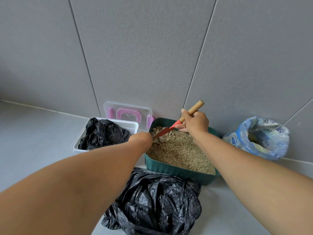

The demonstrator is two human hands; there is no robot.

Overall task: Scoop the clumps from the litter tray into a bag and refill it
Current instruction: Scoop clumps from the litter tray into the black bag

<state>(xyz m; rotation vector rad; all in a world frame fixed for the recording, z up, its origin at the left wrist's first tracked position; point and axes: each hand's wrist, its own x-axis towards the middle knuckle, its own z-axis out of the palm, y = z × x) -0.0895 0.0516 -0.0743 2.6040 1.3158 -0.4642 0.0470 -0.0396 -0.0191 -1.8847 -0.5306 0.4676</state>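
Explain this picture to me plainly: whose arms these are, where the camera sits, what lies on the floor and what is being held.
There is no machine here. The camera sits on a person's head and looks down along their two bare arms. The right hand grips a small trowel with a wooden handle and a red blade. The left hand reaches in beside the blade, at the pale clumps in a corner of the green litter tray. A crumpled black bag lies on the floor in front of the tray. To the left stands a white tub holding another black bag; to the right, an open blue sack.
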